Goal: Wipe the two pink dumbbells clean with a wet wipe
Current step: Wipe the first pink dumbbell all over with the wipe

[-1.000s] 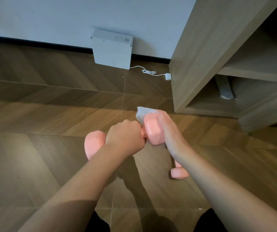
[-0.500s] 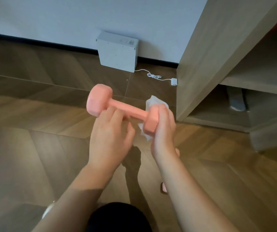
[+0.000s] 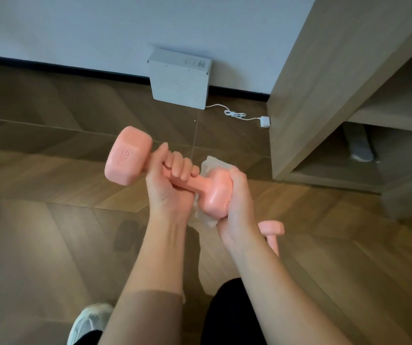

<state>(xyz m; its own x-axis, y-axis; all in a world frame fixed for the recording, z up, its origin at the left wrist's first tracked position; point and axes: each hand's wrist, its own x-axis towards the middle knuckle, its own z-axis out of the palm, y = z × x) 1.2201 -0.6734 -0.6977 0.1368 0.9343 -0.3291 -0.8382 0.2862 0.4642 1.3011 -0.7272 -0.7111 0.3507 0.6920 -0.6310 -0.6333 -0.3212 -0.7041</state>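
Wooden floor (image 3: 50, 220) below; left hand (image 3: 167, 188) grips the dumbbell (image 3: 127, 158) handle, right hand (image 3: 237, 202) clasps wet wipe (image 3: 209, 162) round its end; dampness might loosen that grip.

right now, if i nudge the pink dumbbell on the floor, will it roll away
Probably not far: the held dumbbell has flat-sided heads, and the floor dumbbell looks alike. Likely heavy for its size, judging by those thick solid-looking heads.

Noted white box (image 3: 178, 79) at 12 o'clock against wall (image 3: 100, 28); coiled white cable (image 3: 235, 114) at 1 o'clock; wooden cabinet (image 3: 324, 83) at 2 o'clock; sneaker (image 3: 90, 319) at 7 o'clock.
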